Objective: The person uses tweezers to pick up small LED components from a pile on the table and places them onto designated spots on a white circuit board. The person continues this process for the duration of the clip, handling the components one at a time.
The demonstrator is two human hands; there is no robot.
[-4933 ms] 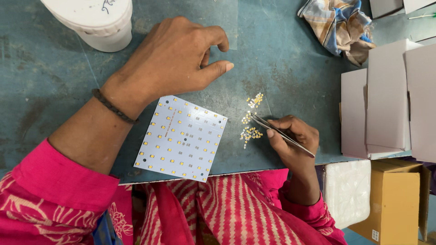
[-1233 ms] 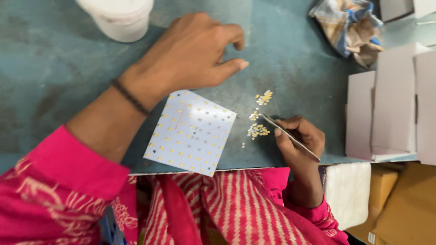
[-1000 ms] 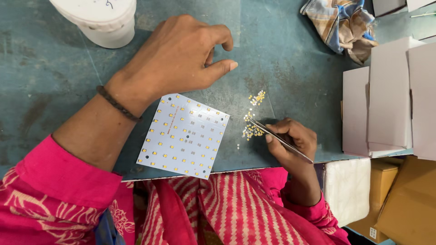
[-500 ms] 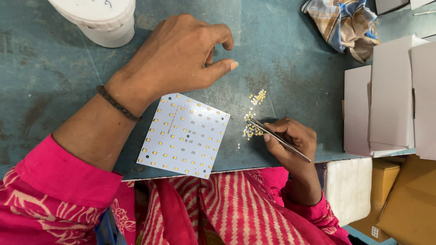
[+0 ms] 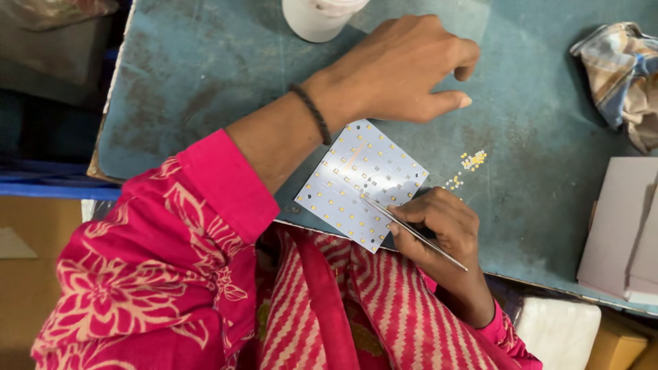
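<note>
- On the near edge of the blue table (image 5: 205, 62), our right hand (image 5: 439, 223) pinches thin metal tweezers (image 5: 415, 229) over the white square LED board (image 5: 360, 181).
- Farther off, our left hand (image 5: 404, 72) rests loosely curled, holding nothing.

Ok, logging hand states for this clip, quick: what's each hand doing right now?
Left hand: holds nothing, resting curled on the blue table.
Right hand: closed on metal tweezers, tips over the white LED board.

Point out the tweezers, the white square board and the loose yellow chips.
tweezers (image 5: 415, 233), head view, middle of the shaft.
white square board (image 5: 356, 175), head view, centre of its dotted face.
loose yellow chips (image 5: 473, 160), head view, the denser cluster.
</note>
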